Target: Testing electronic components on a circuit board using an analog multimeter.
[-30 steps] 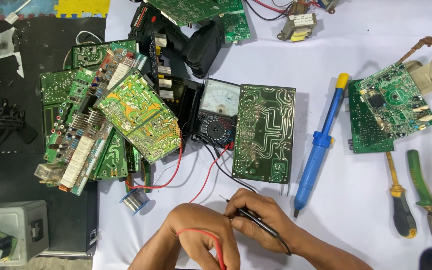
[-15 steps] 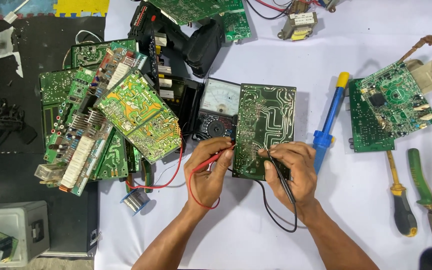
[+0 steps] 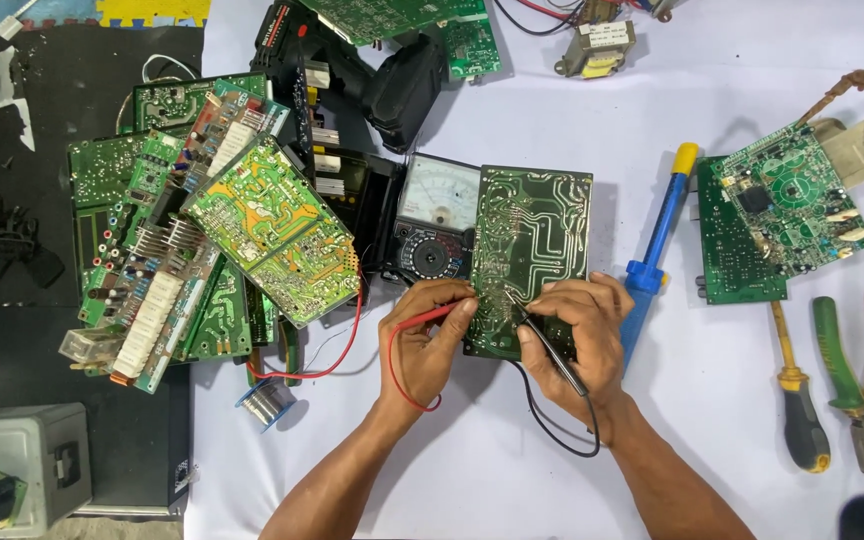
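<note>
Circuit board (image 3: pixel 537 235) probed; left hand (image 3: pixel 430 340) pinching red probe (image 3: pixel 432 317), right hand (image 3: pixel 572 335) black probe (image 3: pixel 550 345); multimeter (image 3: pixel 432 218) adjacent left, soldering iron (image 3: pixel 657 240) right.

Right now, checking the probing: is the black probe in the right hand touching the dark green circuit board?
Touching. The head view shows the black probe tip resting on the dark green circuit board.

Work surface seen from above: a white sheet (image 3: pixel 572 480) covers the right side, a black mat (image 3: pixel 12 350) the left, a yellow-and-blue patterned strip (image 3: pixel 102 12) lines the top-left edge, under even light.
</note>
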